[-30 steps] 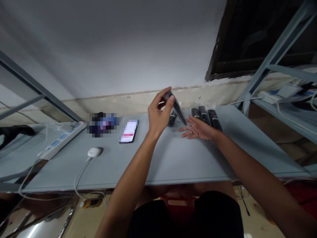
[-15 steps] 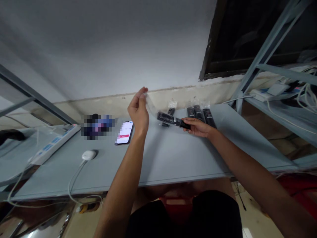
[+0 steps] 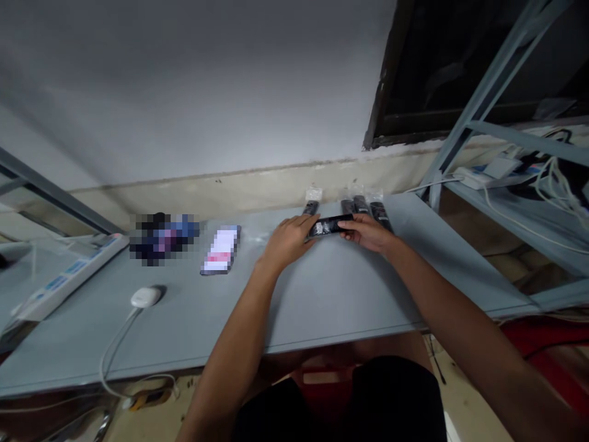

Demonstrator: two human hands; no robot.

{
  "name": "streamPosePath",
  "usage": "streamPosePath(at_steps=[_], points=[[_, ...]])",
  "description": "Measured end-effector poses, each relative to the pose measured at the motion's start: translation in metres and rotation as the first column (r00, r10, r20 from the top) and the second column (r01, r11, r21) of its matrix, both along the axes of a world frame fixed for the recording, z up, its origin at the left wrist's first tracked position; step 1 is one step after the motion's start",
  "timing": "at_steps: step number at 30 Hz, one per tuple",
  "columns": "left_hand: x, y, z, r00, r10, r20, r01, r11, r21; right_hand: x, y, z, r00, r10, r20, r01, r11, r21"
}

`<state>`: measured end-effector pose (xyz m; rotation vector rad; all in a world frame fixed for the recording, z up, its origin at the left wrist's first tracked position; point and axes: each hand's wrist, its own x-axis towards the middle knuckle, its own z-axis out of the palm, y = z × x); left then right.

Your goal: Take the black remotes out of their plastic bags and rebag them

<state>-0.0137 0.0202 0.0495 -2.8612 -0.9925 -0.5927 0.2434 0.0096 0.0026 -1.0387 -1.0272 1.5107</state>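
Where the long grey table (image 3: 322, 301) meets the wall, a white power strip (image 3: 69, 273) lies at its left end. Left hand (image 3: 288, 239) rests palm down, fingers closed over one end of a slim black remote control (image 3: 327, 226). Right hand (image 3: 368, 232) grips the other end. The remote lies crosswise at the table's far edge. Three bagged black remotes (image 3: 363, 205) sit just behind it. A smartphone (image 3: 221, 248) and a white round charger puck (image 3: 145, 297) lie well to the left.
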Motion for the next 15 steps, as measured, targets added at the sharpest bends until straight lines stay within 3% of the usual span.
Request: streamPosePath(at_steps=[5,11,15], points=[[-0.013,0.001,-0.005,0.998,0.062,0.025,-0.059,0.992,-0.116,-0.002,0.004,0.0,0.979,-0.202,-0.027,0.203,0.96,0.192],[-0.025,-0.002,-0.008,0.994,0.107,-0.016,-0.107,0.967,-0.231,-0.009,0.002,0.009,0.899,-0.418,-0.134,0.436,0.816,0.379],[-0.024,-0.006,-0.011,0.998,0.054,-0.026,-0.06,0.958,-0.281,-0.017,-0.007,0.014,0.863,-0.503,-0.048,0.453,0.727,0.516]])
